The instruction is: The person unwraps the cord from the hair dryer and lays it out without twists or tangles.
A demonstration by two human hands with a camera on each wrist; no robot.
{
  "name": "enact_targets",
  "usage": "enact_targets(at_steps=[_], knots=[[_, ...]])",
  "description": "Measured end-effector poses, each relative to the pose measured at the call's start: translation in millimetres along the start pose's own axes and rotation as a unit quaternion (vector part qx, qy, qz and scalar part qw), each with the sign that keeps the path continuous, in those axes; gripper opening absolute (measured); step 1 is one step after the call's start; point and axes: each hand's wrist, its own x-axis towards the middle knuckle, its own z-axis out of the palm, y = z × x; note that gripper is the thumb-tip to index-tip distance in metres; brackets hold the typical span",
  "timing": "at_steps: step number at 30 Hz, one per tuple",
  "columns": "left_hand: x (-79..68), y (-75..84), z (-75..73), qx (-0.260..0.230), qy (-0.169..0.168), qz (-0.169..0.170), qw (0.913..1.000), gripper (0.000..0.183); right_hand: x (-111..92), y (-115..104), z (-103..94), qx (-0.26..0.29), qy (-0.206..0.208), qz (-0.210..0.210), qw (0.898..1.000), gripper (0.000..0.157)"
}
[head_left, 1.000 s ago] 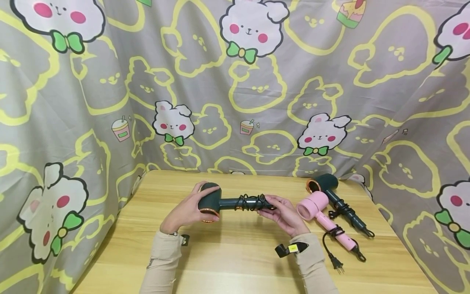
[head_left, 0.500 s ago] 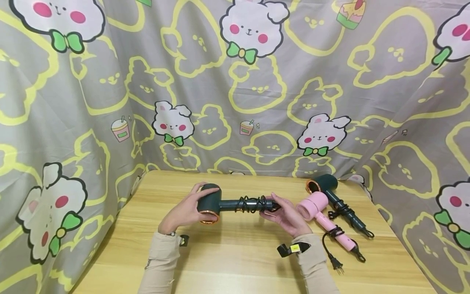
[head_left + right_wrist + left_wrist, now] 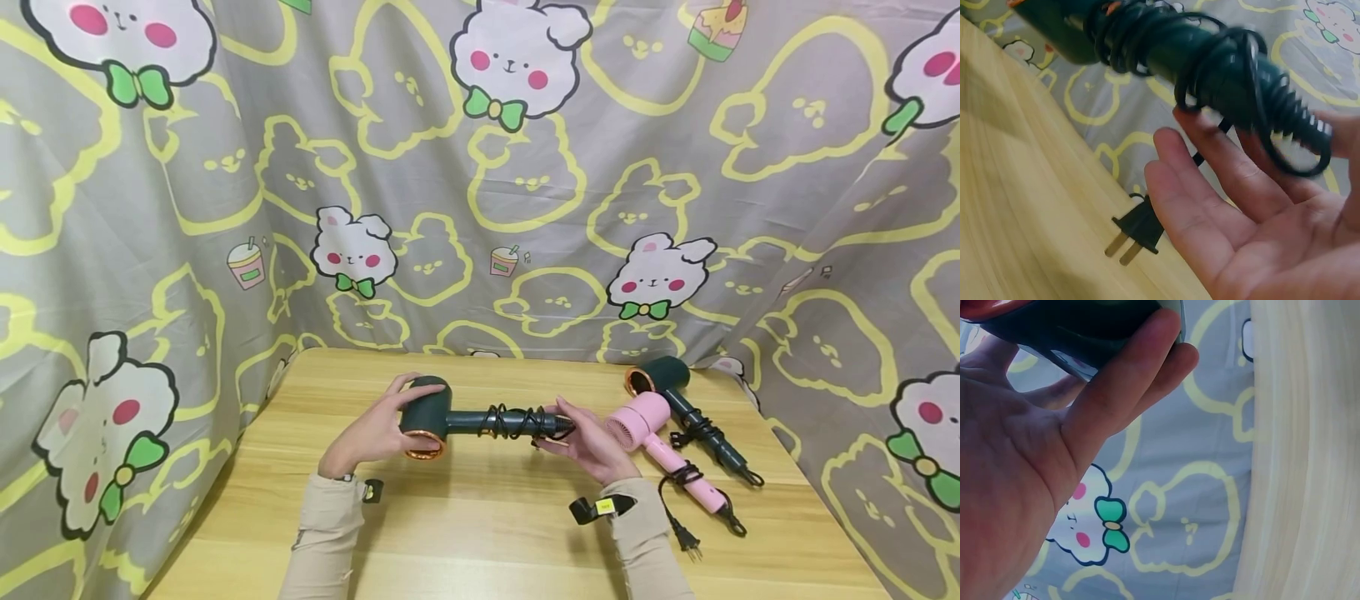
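Note:
In the head view, a dark green hair dryer (image 3: 427,407) with a copper-coloured rim lies sideways between both hands, held above the table. My left hand (image 3: 375,429) grips its barrel, fingers over the top and thumb near the rim; the left wrist view shows this dark barrel (image 3: 1079,328) from below. A black cord (image 3: 517,422) is wound round the handle. My right hand (image 3: 588,446) is at the handle's end, with loosely extended fingers (image 3: 1172,187) under it in the right wrist view. A two-prong plug (image 3: 1141,225) hangs beside those fingertips.
On the table's right side lie a pink hair dryer (image 3: 637,419) and, behind it, another dark green hair dryer (image 3: 663,373), both with wrapped cords. The wooden table (image 3: 465,533) is enclosed by a patterned grey curtain (image 3: 450,183) behind and at both sides.
The hair dryer has lowered slightly and shifted a little left with my left hand. My right hand's fingers have moved off the wound cord toward the handle's end and loosened.

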Motion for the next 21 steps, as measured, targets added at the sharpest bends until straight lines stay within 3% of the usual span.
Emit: enact_targets(at_steps=[5,10,16,21], knots=[[-1.7,0.3,-3.2,-0.01,0.006,0.0,0.9999,0.084,1,7,-9.9,-0.025,0.014,-0.005,1.0,0.028],[-3.6,0.2,-4.8,-0.021,0.006,-0.002,0.9998,0.084,2,15,-18.7,-0.072,-0.002,-0.012,0.997,0.052],[-6.1,-0.1,-5.9,-0.037,0.008,-0.001,0.9993,0.084,6,24,-17.0,-0.135,-0.007,-0.005,0.991,0.025],[-6.4,0.4,-7.0,-0.037,0.012,0.008,0.9992,0.084,6,25,-15.4,-0.187,-0.013,-0.011,0.982,0.029]])
